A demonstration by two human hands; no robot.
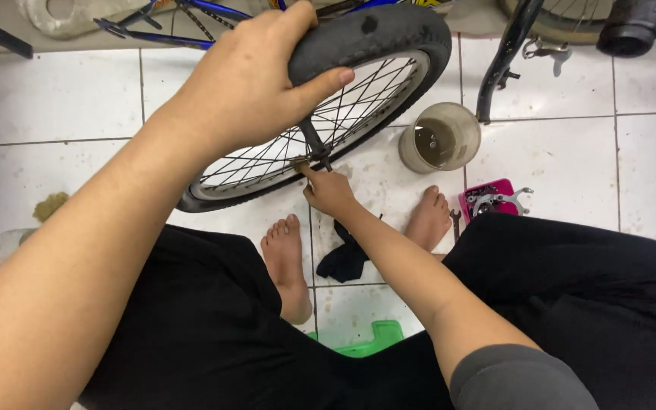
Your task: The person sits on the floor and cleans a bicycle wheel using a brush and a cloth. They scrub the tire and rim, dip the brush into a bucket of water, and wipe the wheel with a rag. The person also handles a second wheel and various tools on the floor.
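Note:
A small bicycle wheel [389, 45] with a black tyre and silver spokes stands tilted over the white tiled floor, just beyond my bare feet. My left hand [248, 80] grips the tyre at its top, thumb pressed on the sidewall. My right hand [328, 190] reaches to the hub [314, 148] at the wheel's middle, fingertips pinched on a small brownish part at the axle. What exactly the fingers hold is too small to tell.
A murky plastic cup [439, 137] stands right of the wheel. A pink tray [491, 199] holds metal parts, with a wrench [455, 225] beside it. A black rag [343, 258] lies between my feet. A blue bike frame [168, 23] and another wheel [571, 23] stand behind. A green stool [370, 342] is under me.

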